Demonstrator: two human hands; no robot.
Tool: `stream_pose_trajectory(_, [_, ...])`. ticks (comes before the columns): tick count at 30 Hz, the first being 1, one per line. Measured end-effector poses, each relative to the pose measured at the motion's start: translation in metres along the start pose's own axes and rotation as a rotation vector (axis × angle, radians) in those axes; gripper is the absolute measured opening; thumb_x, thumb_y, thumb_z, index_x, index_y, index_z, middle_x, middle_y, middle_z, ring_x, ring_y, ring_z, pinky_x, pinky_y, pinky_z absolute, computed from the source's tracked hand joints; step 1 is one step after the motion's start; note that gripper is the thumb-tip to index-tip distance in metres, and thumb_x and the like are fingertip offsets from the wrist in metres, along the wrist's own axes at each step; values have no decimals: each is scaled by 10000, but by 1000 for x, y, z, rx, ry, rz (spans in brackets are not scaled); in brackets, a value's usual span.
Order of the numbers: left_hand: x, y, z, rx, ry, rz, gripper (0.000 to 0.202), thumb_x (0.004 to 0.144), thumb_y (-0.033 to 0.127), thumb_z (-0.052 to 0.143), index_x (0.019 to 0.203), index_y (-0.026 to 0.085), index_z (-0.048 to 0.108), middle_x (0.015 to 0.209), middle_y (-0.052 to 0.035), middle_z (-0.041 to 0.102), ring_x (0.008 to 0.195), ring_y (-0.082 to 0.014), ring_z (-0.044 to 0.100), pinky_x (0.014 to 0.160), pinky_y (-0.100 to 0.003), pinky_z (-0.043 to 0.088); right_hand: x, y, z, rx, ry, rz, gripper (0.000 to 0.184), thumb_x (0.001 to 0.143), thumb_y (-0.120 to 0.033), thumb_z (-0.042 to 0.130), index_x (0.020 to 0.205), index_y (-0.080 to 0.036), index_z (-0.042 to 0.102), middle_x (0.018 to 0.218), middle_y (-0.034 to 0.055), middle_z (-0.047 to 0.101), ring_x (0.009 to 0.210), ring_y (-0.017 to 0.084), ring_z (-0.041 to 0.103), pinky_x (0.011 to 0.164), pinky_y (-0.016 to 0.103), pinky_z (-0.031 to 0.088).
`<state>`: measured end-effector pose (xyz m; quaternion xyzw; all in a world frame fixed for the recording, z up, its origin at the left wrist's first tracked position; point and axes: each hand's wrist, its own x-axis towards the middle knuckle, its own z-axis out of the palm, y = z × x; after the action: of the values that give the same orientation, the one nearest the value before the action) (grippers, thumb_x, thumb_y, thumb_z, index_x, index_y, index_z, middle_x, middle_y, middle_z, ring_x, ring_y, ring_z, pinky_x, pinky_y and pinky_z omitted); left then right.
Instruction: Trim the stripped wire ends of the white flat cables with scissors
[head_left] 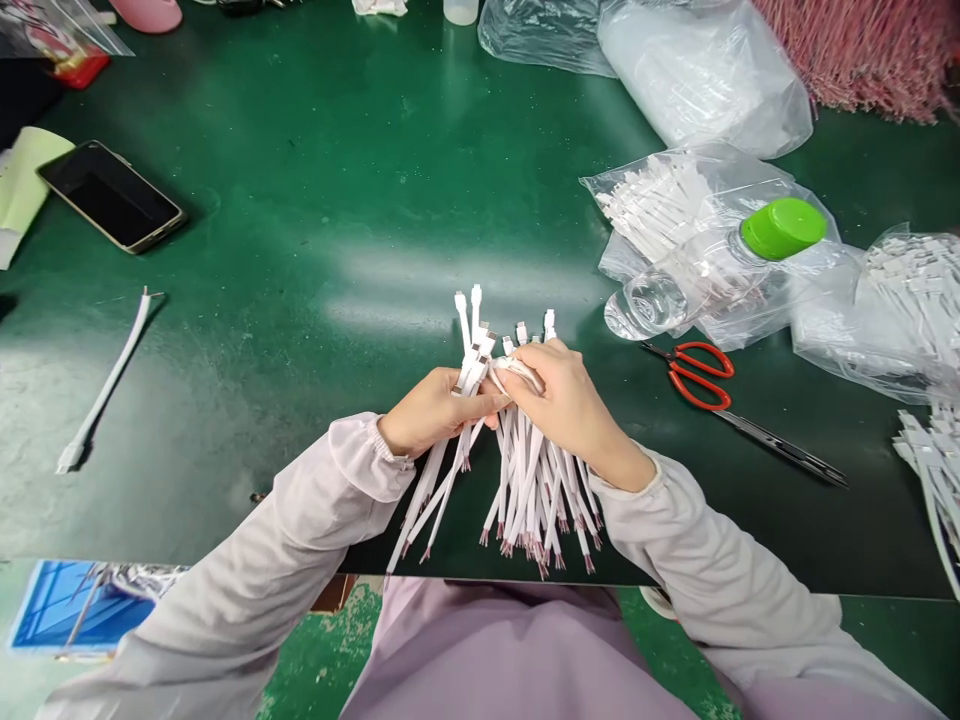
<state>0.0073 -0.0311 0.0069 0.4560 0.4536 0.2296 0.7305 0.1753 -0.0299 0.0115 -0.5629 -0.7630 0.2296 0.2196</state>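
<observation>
Several short white USB cables (pixel 439 490), plug ends up and stripped wire ends down, are gripped in my left hand (pixel 427 410) close to the front edge of the table. My right hand (pixel 559 405) is closed on a larger bunch of the same white cables (pixel 536 480), whose bare pinkish wire ends fan out toward me. The two hands meet between the bunches, fingertips close together at a white loop of cable (pixel 521 373). My right fingers and palm partly hide the plugs of the larger bunch.
Red-handled scissors (pixel 701 375) and tweezers (pixel 784 450) lie right, below a green-capped bottle (pixel 675 285) and plastic bags of cables (pixel 660 200). A single cable (pixel 105 385) and a phone (pixel 112 195) lie left. A blue crate (pixel 56 605) is below the table.
</observation>
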Motion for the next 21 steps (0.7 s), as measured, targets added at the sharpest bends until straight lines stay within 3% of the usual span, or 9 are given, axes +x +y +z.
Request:
stream_pose_trajectory(4, [0,4,2,-16,-7,-20,357,706,418,729,574,121,581,495,46,386,415,-25,250,391,-210,139,1,11,-12,37,74,105,301,851,-281,530,597,-202,389,564,-15,402,672,167,413,641,290,283])
stream_pose_trajectory(9, [1,6,1,-46,-2,-52,348,675,398,752,559,119,579,483,46,395,409,-24,246,389,-212,144,-9,18,-28,257,-129,108,323,861,-364,527,603,-197,429,596,-22,399,638,142,399,586,277,280])
stream_pose_trajectory(12, [1,4,-1,-57,-5,-59,318,652,362,769,564,117,586,493,45,404,413,-24,251,386,-211,139,-12,12,-24,206,-134,45,248,844,-300,534,629,-200,464,593,-19,405,656,154,401,611,281,296])
stream_pose_trajectory(21, [2,1,-1,-53,-21,-32,325,687,363,743,570,115,569,529,38,414,433,-23,248,396,-207,123,-2,3,2,1,55,-28,296,859,-233,508,606,-199,358,602,-3,463,700,172,431,691,304,298])
